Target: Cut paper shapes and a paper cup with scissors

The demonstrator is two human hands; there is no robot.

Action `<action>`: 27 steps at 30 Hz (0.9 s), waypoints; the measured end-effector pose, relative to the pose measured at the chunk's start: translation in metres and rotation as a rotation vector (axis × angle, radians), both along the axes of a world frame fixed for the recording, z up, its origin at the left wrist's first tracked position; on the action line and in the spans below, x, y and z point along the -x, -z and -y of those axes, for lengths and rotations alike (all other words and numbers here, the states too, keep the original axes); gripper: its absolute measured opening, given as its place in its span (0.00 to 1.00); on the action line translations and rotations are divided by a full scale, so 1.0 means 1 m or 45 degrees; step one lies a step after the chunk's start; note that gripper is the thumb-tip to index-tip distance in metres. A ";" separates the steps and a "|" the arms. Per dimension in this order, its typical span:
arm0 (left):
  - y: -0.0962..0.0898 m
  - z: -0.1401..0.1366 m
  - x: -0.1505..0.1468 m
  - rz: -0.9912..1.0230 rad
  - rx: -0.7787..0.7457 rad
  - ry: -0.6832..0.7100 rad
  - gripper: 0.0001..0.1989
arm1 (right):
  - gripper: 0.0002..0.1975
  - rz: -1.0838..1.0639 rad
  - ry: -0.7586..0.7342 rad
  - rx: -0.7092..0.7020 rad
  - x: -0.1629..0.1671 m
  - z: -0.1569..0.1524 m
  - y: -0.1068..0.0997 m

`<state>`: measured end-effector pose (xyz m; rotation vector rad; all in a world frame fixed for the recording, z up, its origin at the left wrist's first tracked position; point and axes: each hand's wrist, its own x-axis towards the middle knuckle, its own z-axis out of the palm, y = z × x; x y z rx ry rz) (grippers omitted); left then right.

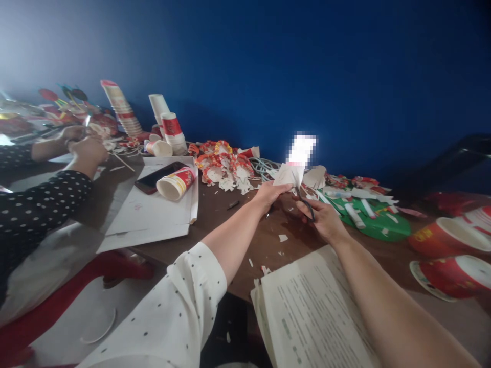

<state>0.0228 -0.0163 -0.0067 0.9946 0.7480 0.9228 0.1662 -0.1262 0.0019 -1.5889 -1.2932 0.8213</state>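
Observation:
My left hand pinches a white piece of paper over the brown table. Scissors are in my right hand, their dark handles around its fingers and the blades up against the paper's right side. Small white scraps lie on the table below my hands. Behind the paper is a bright blurred patch that I cannot make out. A printed booklet lies at the table's front edge, partly under my right forearm.
Left of me a co-worker's hands work by stacked paper cups. A phone and a tipped cup lie on a white folder. Cut red-and-white pieces are heaped at the back. Right are a green disc and red cups.

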 end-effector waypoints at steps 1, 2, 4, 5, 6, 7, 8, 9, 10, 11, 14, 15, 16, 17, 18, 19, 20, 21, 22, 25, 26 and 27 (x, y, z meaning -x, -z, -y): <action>0.000 0.000 0.000 0.009 0.001 -0.004 0.17 | 0.30 -0.011 -0.008 -0.003 0.000 0.000 0.001; 0.000 0.000 0.000 0.018 0.002 -0.009 0.17 | 0.30 -0.024 -0.012 -0.007 -0.001 -0.001 0.001; -0.001 0.000 0.000 0.025 0.005 -0.015 0.16 | 0.30 -0.049 -0.016 -0.012 -0.001 -0.001 0.002; -0.002 0.001 0.000 0.022 0.005 -0.014 0.16 | 0.30 -0.054 -0.015 -0.011 -0.001 -0.001 0.002; -0.002 0.001 0.000 0.018 0.004 -0.013 0.16 | 0.30 -0.056 -0.011 -0.008 -0.001 -0.001 0.002; -0.003 0.001 0.001 0.008 0.005 -0.013 0.16 | 0.30 -0.053 -0.009 -0.003 -0.001 -0.001 0.001; -0.003 0.001 0.001 -0.005 0.007 -0.012 0.16 | 0.29 -0.042 -0.005 0.002 0.000 0.000 0.000; -0.004 0.001 0.002 -0.015 0.006 -0.012 0.16 | 0.29 -0.029 0.005 0.006 0.001 0.000 -0.001; -0.004 0.001 0.002 -0.021 0.005 -0.010 0.16 | 0.28 -0.020 0.014 0.008 0.002 0.001 -0.002; -0.004 0.001 0.002 -0.021 0.002 -0.006 0.16 | 0.28 -0.018 0.023 0.005 0.002 0.001 -0.003; -0.003 0.001 0.003 -0.016 -0.014 0.007 0.16 | 0.28 -0.029 0.028 -0.007 0.004 0.002 -0.005; -0.003 0.000 0.003 -0.023 -0.018 0.007 0.16 | 0.29 -0.039 0.026 -0.006 0.004 0.002 -0.005; -0.003 0.000 0.003 -0.032 -0.021 0.005 0.16 | 0.29 -0.050 0.024 -0.001 0.003 0.002 -0.004; -0.002 0.000 0.003 -0.038 -0.025 0.003 0.16 | 0.29 -0.061 0.018 0.007 0.003 0.002 -0.003; -0.002 0.000 0.003 -0.039 -0.030 0.003 0.16 | 0.29 -0.073 0.010 0.015 0.002 0.001 -0.002; -0.001 0.000 0.003 -0.036 -0.037 0.007 0.16 | 0.29 -0.079 0.003 0.022 0.001 0.001 -0.002; -0.001 -0.001 0.002 -0.030 -0.043 0.013 0.16 | 0.29 -0.076 -0.002 0.026 0.001 0.001 -0.001; 0.000 -0.001 0.002 -0.027 -0.049 0.016 0.16 | 0.29 -0.065 -0.002 0.026 0.001 0.001 -0.001; 0.001 -0.001 0.002 -0.026 -0.054 0.020 0.16 | 0.29 -0.049 0.006 0.023 0.001 0.001 -0.002; 0.003 -0.002 0.001 -0.013 -0.069 0.043 0.17 | 0.29 -0.027 0.025 0.004 0.004 0.003 -0.004; 0.003 -0.001 0.000 0.004 -0.052 0.046 0.18 | 0.29 -0.036 0.025 -0.007 0.004 0.003 -0.005; 0.004 -0.001 0.000 0.023 -0.011 0.044 0.18 | 0.28 -0.050 0.021 -0.015 0.004 0.003 -0.005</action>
